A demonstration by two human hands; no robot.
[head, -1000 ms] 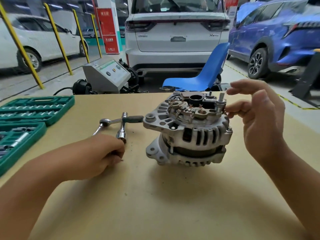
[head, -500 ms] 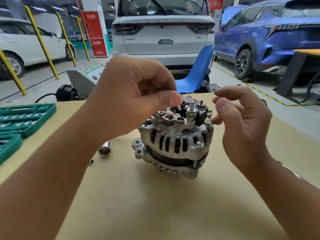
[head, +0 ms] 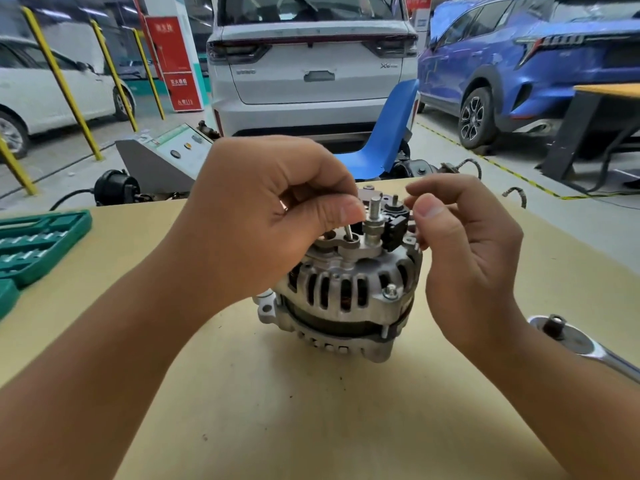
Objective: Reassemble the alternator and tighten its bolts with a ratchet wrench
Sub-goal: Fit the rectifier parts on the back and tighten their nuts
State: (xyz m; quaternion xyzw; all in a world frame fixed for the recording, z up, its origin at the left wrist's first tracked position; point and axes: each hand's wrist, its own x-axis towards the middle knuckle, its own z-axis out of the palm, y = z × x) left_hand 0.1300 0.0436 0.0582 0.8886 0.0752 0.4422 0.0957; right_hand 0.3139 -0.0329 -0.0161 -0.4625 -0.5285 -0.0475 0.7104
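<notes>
1. Alternator (head: 349,292): left portion and part of the top plate are concealed behind the left hand (head: 263,216).
2. Ratchet wrench (head: 585,344): handle cut off at the right edge (head only visible).
3. Green socket tray (head: 38,244): truncated at the left edge; socket sizes illegible.
4. Red sign (head: 176,64): lettering too blurred to read.

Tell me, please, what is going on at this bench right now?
A person is reassembling an alternator that stands on the tan table. The left hand pinches a slim bolt and lowers it into a hole in the top plate, beside the tall threaded stud. The right hand hovers loosely curled next to the housing, holding nothing. The ratchet wrench lies untouched on the table at right, so tightening has not begun.
</notes>
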